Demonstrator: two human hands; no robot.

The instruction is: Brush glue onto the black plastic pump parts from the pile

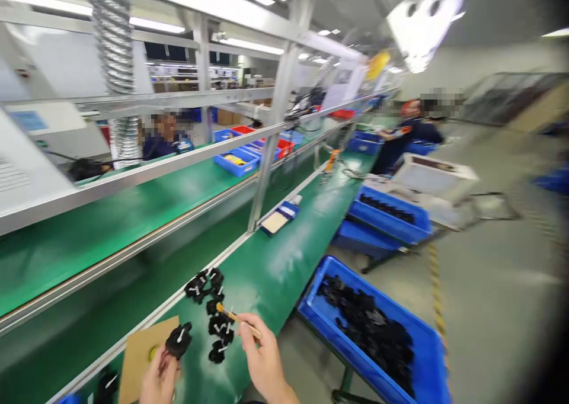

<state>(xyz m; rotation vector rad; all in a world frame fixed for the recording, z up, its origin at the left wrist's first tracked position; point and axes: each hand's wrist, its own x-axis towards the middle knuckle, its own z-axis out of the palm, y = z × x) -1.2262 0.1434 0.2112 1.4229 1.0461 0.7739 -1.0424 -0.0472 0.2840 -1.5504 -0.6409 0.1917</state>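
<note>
left hand [159,375] pinches black part [178,340] above cardboard sheet [141,356]. right hand [263,356] grips thin brush [236,318], tip touching loose black parts [214,309] on green bench [275,268], just right of held part.

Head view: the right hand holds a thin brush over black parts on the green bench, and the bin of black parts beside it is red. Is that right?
Not quite. In the head view the right hand holds the brush over the black parts on the green bench, but the bin is blue.
</note>
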